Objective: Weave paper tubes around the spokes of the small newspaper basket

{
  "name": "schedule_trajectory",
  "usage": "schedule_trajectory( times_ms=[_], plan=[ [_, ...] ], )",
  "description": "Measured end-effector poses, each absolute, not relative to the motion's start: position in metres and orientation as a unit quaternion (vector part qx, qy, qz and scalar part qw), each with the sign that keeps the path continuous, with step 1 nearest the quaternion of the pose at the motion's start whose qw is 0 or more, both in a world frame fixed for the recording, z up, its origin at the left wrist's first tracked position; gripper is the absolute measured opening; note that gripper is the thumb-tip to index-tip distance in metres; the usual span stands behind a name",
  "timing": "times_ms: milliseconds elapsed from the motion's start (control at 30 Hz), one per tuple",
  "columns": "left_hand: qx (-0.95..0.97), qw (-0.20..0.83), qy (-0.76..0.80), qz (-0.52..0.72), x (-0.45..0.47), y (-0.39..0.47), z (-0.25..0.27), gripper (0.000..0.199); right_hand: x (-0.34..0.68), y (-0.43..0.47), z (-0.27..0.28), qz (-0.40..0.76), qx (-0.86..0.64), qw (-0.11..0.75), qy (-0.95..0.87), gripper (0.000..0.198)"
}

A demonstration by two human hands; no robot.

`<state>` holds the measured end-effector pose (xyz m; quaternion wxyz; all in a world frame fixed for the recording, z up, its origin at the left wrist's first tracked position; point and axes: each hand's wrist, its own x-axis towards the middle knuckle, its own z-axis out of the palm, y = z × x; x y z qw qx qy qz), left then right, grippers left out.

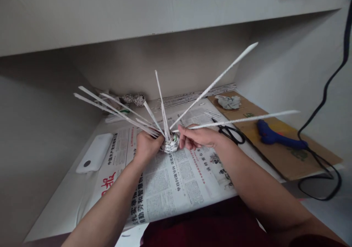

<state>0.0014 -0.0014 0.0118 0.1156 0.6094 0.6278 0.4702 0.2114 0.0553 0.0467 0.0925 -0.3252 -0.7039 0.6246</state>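
A small woven paper basket (171, 146) sits between my hands above the newspaper, with several rolled paper strips fanning out of it. My left hand (148, 144) is closed on the basket's left side, where several strips run past the fingers. My right hand (196, 136) pinches one long white paper strip (247, 118) at the basket's right rim; this strip stretches far to the right. Another long strip (217, 80) slants up and right from the basket, touched by neither hand as far as I can see. Fingertips of the left hand are partly hidden.
Newspaper (165, 199) covers the table. Black scissors (232, 133) lie to the right, near a blue glue gun (280, 137) with a black cord on cardboard (277, 162). A white power bank-like box (95, 153) lies left. Rolled paper sticks (192, 97) lie behind, below an overhanging panel.
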Motion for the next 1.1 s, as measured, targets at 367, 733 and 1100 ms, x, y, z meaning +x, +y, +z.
schedule_trajectory(
  times_ms=[367, 733, 1100],
  plan=[
    [0.63, 0.095, 0.629, 0.447, 0.005, -0.003, 0.011, 0.012, 0.182, 0.037, 0.028, 0.345, -0.332, 0.37, -0.796, 0.014],
    [0.67, 0.112, 0.585, 0.443, 0.013, -0.008, 0.017, 0.026, 0.178, 0.03, 0.025, 0.317, -0.352, 0.356, -0.806, 0.019],
    [0.675, 0.101, 0.596, 0.423, 0.015, -0.009, 0.016, 0.031, 0.18, 0.038, 0.02, 0.336, -0.344, 0.329, -0.813, 0.021]
  ],
)
